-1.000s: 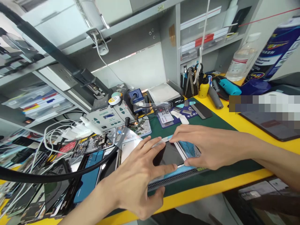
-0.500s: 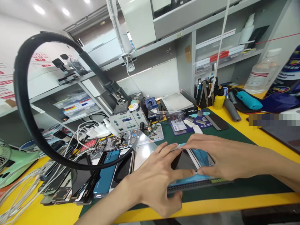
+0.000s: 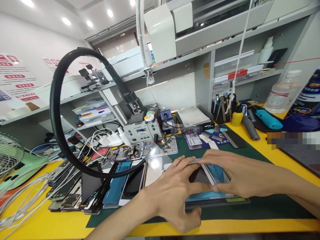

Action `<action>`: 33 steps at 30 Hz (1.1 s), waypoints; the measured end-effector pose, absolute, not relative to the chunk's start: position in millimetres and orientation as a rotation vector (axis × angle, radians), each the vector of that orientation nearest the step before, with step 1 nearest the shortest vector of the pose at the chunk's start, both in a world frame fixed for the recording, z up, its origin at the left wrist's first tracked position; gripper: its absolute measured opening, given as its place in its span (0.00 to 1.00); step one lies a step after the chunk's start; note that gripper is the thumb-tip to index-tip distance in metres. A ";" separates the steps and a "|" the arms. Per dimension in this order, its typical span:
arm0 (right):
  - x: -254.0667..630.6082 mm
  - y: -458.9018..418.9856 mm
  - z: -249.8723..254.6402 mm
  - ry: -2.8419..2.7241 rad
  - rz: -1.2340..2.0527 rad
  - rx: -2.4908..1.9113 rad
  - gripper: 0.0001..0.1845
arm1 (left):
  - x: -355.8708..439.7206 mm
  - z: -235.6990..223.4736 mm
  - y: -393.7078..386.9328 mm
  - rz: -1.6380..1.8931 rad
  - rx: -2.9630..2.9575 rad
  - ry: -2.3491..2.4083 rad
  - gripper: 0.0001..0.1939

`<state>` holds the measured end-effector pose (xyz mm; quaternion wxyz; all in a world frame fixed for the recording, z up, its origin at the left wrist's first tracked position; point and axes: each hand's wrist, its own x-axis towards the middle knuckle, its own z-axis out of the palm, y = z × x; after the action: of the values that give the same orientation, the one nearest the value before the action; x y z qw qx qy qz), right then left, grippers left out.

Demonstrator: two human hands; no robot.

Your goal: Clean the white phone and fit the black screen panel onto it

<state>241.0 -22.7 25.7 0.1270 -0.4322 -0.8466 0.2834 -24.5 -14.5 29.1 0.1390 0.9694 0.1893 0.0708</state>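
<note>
A dark phone screen [image 3: 200, 178] with a whitish strip [image 3: 209, 174] along its right side lies on a light-blue work board [image 3: 200, 195] in front of me. My left hand [image 3: 173, 191] arches over the screen, fingertips at its far edge and one finger at the near end of the strip. The left thumb hangs lower, off the near side. From the right, my right hand [image 3: 235, 171] spans the strip, forefinger at the far end and thumb at the near end. The left part of the screen is hidden under my left hand.
Several phones, among them a blue one [image 3: 117, 183], lie to the left beside stacked phone parts [image 3: 75, 190]. A black flexible hose [image 3: 56, 110] loops over them. Behind stand a soldering station [image 3: 140, 133] and a yellow bottle [image 3: 236, 118]. A green mat [image 3: 270, 206] covers the yellow table.
The view has shifted, so the whole scene sits a little further right and lower. Both hands keep nearly the same hold on the phone screen.
</note>
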 end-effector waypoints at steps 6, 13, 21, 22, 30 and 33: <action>239.0 -21.9 28.9 -2.486 0.819 -1.289 0.33 | -22.5 29.8 -13.4 0.195 2.776 0.547 0.38; 240.1 -22.5 29.6 -2.491 0.820 -1.280 0.35 | -23.8 26.9 -17.8 0.209 2.787 0.580 0.39; 245.1 -20.7 24.5 -2.504 0.836 -1.363 0.42 | -74.0 31.0 -25.1 0.287 2.711 0.925 0.44; 245.6 -20.7 24.3 -2.501 0.836 -1.359 0.41 | -82.5 29.2 -26.0 0.309 2.694 1.008 0.43; 243.1 -23.0 32.3 -2.485 0.847 -1.363 0.41 | -113.2 4.1 -40.0 0.414 2.679 1.167 0.32; 241.3 -23.4 34.7 -2.509 0.821 -1.392 0.42 | -114.1 1.9 -40.3 0.441 2.671 1.180 0.33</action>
<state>241.3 -23.4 34.7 0.0785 -0.4649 -0.8381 0.2744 -114.1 -40.3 1.9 0.0938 0.9004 0.3978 0.1488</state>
